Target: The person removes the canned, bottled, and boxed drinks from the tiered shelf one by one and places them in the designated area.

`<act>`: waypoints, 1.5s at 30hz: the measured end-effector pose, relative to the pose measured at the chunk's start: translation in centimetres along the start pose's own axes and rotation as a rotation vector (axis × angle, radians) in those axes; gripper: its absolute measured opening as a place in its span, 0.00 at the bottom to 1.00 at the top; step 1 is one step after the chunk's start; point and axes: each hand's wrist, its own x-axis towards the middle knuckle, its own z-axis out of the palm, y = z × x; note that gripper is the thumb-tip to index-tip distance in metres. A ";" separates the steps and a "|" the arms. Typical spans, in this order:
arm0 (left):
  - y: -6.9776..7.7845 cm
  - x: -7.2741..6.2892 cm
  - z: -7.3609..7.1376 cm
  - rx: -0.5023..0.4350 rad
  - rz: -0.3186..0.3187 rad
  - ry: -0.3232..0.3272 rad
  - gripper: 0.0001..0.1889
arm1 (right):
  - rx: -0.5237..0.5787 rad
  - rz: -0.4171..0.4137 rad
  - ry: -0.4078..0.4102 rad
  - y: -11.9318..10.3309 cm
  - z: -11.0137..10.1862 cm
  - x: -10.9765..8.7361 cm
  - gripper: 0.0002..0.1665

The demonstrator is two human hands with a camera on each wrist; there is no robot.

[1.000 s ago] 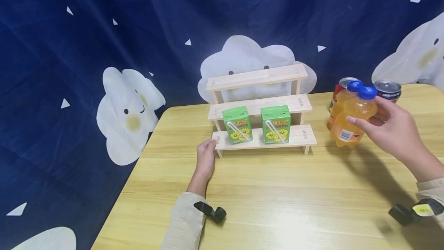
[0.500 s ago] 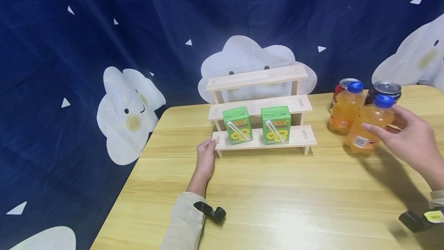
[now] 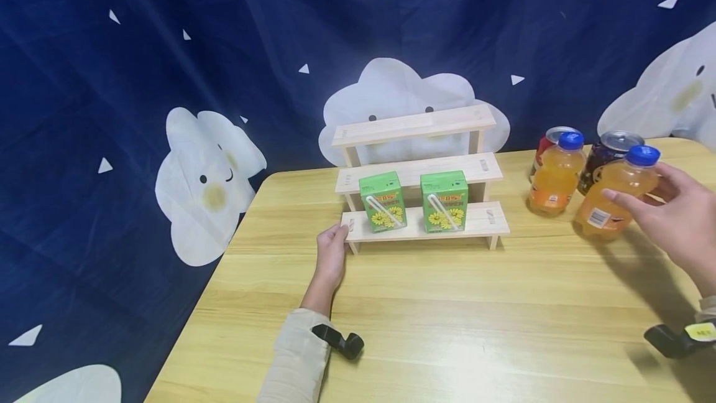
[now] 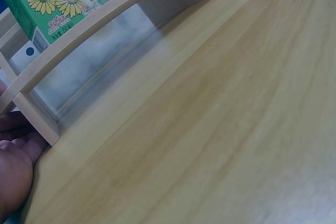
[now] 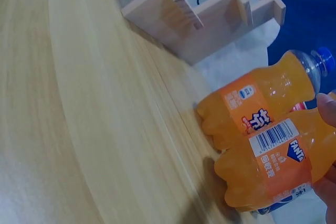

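My left hand (image 3: 331, 257) grips the left end of the lowest step of a three-step wooden rack (image 3: 414, 174). In the left wrist view its fingers curl at the step's end, beside the rack's leg (image 4: 38, 119). Two green drink cartons (image 3: 383, 202) with straws on their fronts stand on that lowest step. On the right, my right hand (image 3: 679, 222) holds a Fanta bottle (image 3: 615, 198) of orange soda with a blue cap, thumb in front and fingers behind. A second orange soda bottle (image 5: 254, 100) stands just left of it.
A red can (image 3: 550, 142) stands behind the second bottle, and a dark can (image 3: 606, 157) behind the held one. The light wooden table (image 3: 447, 316) runs back to a dark blue curtain (image 3: 268, 30) with white clouds.
My right hand has moved right with the held bottle, away from the second bottle, which it overlapped earlier. The left hand, rack and cartons have stayed put.
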 end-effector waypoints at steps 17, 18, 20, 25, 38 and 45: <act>0.0 -0.1 0.2 -0.022 -0.005 -0.006 0.19 | -0.064 0.077 0.060 0.5 0.7 0.8 0.41; -0.1 -0.1 0.2 -0.021 -0.006 -0.007 0.19 | -0.055 0.079 0.066 0.5 0.7 0.9 0.41; -0.1 -0.1 0.2 -0.017 -0.008 -0.007 0.19 | -0.039 0.082 0.074 0.6 0.8 1.0 0.41; -0.1 0.0 0.0 -0.003 -0.008 -0.007 0.19 | -0.058 0.094 0.083 0.6 1.1 1.4 0.42; 0.2 0.0 0.0 0.002 -0.010 0.000 0.19 | 0.005 0.195 0.051 0.7 1.7 1.5 0.42; 0.0 0.1 0.1 0.002 -0.008 0.008 0.19 | 0.026 0.216 0.056 0.7 1.5 1.4 0.43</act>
